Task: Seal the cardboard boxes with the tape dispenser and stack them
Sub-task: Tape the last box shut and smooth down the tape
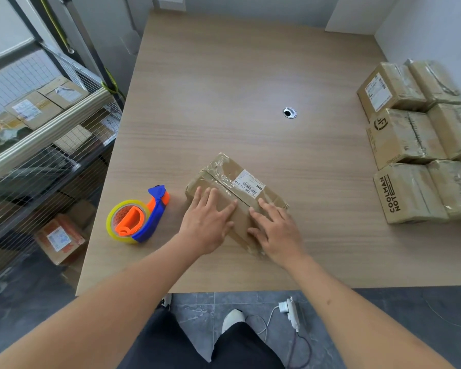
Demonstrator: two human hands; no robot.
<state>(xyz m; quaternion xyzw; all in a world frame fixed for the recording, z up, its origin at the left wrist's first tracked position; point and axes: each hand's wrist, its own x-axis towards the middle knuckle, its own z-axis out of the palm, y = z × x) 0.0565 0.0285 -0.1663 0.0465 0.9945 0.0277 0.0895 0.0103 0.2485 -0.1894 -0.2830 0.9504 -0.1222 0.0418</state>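
Note:
A small cardboard box [225,173] with a white shipping label and clear tape over its top seam lies on the wooden table [224,89], near the front edge. My left hand [208,222] rests flat on the box's near left flap, fingers straight. On the near right flap my right hand [273,227] presses flat, fingers spread. A blue and orange tape dispenser [139,217] with a yellowish tape roll lies on the table just left of the box, touched by neither hand. Several taped boxes [410,145] stand grouped at the table's right edge.
A wire-mesh cart [45,145] holding more labelled boxes stands left of the table. A metal cable grommet [289,112] sits mid-table. On the grey floor below lie a white power strip [290,312] and cables, beside my shoe.

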